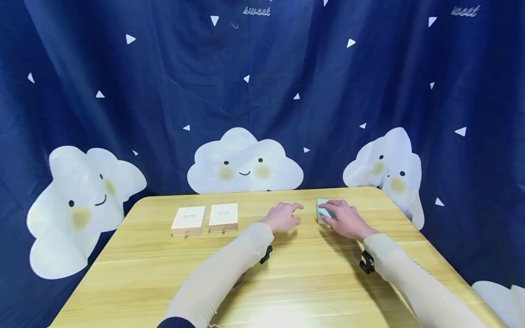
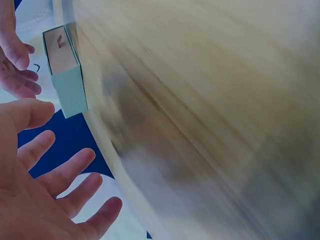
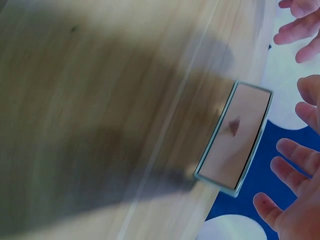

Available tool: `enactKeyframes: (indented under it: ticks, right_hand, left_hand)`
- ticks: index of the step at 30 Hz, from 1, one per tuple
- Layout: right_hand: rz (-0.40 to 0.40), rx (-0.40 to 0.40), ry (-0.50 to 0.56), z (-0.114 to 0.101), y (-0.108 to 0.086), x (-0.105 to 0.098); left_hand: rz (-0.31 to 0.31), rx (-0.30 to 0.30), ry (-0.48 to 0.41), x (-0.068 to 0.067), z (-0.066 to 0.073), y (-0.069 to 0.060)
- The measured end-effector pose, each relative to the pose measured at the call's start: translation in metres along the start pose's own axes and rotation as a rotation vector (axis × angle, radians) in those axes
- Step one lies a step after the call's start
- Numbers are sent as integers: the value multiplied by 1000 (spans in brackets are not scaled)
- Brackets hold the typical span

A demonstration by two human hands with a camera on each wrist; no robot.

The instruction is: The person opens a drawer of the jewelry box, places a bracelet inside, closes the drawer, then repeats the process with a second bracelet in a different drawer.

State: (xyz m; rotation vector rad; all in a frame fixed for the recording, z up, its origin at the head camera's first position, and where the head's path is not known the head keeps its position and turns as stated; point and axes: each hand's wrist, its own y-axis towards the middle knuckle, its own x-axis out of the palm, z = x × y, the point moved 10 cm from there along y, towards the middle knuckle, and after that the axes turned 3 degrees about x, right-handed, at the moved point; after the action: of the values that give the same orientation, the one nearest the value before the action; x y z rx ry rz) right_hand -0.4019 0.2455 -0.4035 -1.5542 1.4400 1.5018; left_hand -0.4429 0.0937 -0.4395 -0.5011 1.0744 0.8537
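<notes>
A small mint-green box (image 1: 321, 208) with a pinkish drawer front (image 3: 232, 145) sits at the back right of the table. A little tab shows on that drawer front. Over the box hovers my right hand (image 1: 346, 219), its fingers spread; the right wrist view shows a gap between the fingers and the box. My left hand (image 1: 283, 217) is held in the air to the left of the same box, fingers loosely extended, holding nothing. The left wrist view shows the green side (image 2: 70, 92) of the box beyond the left thumb.
Two white boxes (image 1: 188, 220) with pinkish drawer fronts lie side by side at the back left of the wooden table (image 1: 156, 273). A dark blue curtain (image 1: 164, 91) with smiling clouds hangs behind the table. Dark camera mounts (image 1: 367, 262) are strapped to both wrists.
</notes>
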Motion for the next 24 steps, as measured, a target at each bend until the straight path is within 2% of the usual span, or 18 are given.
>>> enactKeyframes:
  ticks: [12, 20, 24]
  right_hand:
    - [-20, 43, -12, 25, -6, 4]
    - [-6, 53, -4, 40, -11, 4]
    - [-1, 59, 6, 43, -12, 2]
  left_hand:
    - [-6, -24, -22, 13, 7, 17]
    - [-12, 0, -23, 26, 25, 31]
    - [6, -9, -43, 26, 31, 35]
